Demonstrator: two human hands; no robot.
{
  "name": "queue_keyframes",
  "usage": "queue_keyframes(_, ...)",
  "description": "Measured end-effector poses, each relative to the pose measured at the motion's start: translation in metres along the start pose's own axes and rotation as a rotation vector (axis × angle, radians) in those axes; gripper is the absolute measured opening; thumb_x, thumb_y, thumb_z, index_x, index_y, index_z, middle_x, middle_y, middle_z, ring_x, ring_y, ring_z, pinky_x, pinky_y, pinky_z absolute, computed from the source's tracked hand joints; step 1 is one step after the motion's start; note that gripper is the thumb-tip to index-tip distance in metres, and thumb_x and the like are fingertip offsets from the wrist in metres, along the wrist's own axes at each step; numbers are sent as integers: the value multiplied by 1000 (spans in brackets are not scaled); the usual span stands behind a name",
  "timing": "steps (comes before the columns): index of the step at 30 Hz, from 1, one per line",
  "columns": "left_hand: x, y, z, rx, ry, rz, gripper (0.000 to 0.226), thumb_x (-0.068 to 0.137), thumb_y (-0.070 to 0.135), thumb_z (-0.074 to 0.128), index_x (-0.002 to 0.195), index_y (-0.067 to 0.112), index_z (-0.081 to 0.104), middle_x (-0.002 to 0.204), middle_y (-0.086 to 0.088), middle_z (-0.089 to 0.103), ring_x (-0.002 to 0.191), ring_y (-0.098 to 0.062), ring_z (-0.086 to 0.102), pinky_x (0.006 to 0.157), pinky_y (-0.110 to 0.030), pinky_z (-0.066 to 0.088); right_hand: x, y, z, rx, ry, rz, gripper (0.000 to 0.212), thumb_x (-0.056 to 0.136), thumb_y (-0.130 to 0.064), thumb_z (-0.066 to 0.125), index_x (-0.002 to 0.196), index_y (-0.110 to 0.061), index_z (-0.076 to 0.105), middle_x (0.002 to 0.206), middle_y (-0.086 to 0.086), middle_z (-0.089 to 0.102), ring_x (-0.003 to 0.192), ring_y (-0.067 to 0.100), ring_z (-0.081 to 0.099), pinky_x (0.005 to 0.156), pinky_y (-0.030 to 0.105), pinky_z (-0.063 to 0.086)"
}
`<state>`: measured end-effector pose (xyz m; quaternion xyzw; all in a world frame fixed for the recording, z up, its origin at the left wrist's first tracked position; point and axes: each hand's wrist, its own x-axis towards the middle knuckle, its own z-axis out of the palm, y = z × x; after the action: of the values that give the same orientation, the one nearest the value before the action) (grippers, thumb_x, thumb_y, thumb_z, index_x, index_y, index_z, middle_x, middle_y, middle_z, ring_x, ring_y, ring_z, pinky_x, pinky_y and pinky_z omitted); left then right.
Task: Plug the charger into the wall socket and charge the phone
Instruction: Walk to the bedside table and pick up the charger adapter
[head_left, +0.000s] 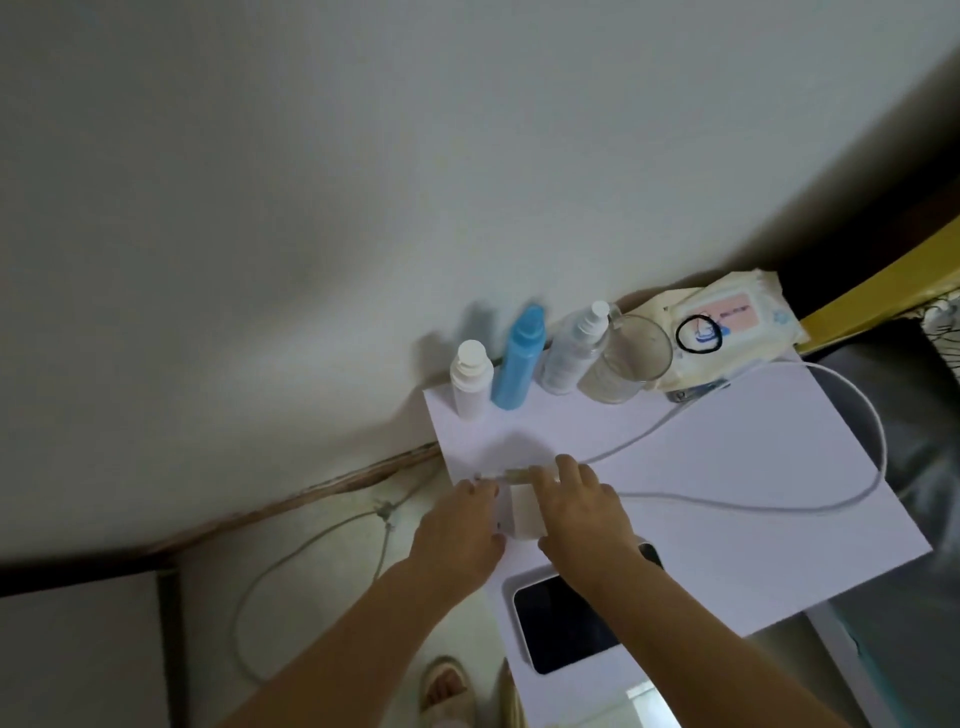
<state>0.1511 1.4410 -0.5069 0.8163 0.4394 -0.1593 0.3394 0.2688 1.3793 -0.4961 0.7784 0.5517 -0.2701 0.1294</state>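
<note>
Two hands meet at the left edge of a white table (727, 467). The left hand (457, 530) and the right hand (582, 509) lie close together, both over one white charger (524, 506), which sits between them on the tabletop. The fingers touch the block and the plug end of the cable, but whether either hand actually grips it cannot be told through the blur.

One white cable (810, 501) runs from the charger, loops wide to the right and returns toward the back of the table. One phone (566, 618), with a dark screen and a white case, lies face up near the front edge, partly under the right forearm.

Along the wall stand three bottles: a white bottle (470, 379), a blue bottle (519, 358) and a clear spray bottle (574, 348). Just beside them is one glass (626, 361). One wipes pack (727, 322) lies behind it, with one black hair tie (698, 335) on top. The pack has a pink label; its writing is too small to read.

On the floor to the left, one thin grey wire (291, 551) trails along the wall. One sandalled foot (447, 691) shows at the bottom.
</note>
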Motion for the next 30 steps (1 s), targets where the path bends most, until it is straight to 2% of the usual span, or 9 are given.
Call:
queue_keyframes(5,6,-2,0,-10,-19,0,37,85,20,52,121,15,45,121,-8,54,109,-26,54,87,-35,46,10,3,11,-15,5,-18,67,78,-8,65,135,-15,29,127,12,37,112,26,45,92,36,43)
queue_keyframes(9,2,-7,-8,-16,-21,-28,36,86,24,54,120,16,48,122,-6,54,109,-25,55,90,-34,45,9,4,7,-15,-17,-72,68,80,-6,62,138,-14,26,130,12,37,113,28,47,92,36,44)
queue_keyframes(12,-4,-9,-17,-41,3,-37,35,86,26,54,120,17,49,124,-5,55,111,-22,54,87,-28,43,2,5,-5,-7,-8,-87,62,81,-9,59,136,-14,30,127,12,39,111,28,48,91,36,44)
queue_keyframes(16,-18,-7,-36,-139,44,-59,33,85,26,57,116,19,52,120,-1,58,106,-17,55,81,-21,37,-15,4,-34,34,73,-105,54,80,-18,59,129,-15,36,120,9,43,106,26,50,85,34,45)
queue_keyframes(20,-39,2,-68,-417,41,-113,27,78,20,65,105,18,59,104,-2,62,85,-13,53,80,-26,44,-37,-2,-71,178,182,-82,50,75,-23,63,120,-15,43,113,7,45,98,26,53,77,31,47)
queue_keyframes(23,-59,13,-96,-544,105,-99,16,76,17,67,88,22,57,87,3,60,72,-9,54,63,-22,46,-54,-9,-101,250,251,-98,54,74,-29,66,121,-17,43,113,5,47,99,23,53,81,30,47)
queue_keyframes(24,-66,17,-105,-551,124,-88,14,76,18,67,85,22,57,86,4,60,71,-9,54,62,-22,45,-60,-13,-113,278,276,-107,55,74,-30,67,122,-17,43,114,5,47,99,23,53,83,30,48)
queue_keyframes(27,-91,27,-133,-533,183,-59,13,76,20,66,87,18,60,90,2,63,81,-12,57,75,-23,44,-81,-23,-147,327,368,-168,61,73,-33,67,126,-17,43,116,5,47,99,23,53,81,29,46)
queue_keyframes(30,-120,36,-158,-539,243,-28,19,79,25,65,95,16,65,95,2,66,78,-8,58,70,-18,43,-103,-37,-182,349,458,-224,61,71,-32,66,126,-18,44,115,3,46,98,22,52,73,23,39)
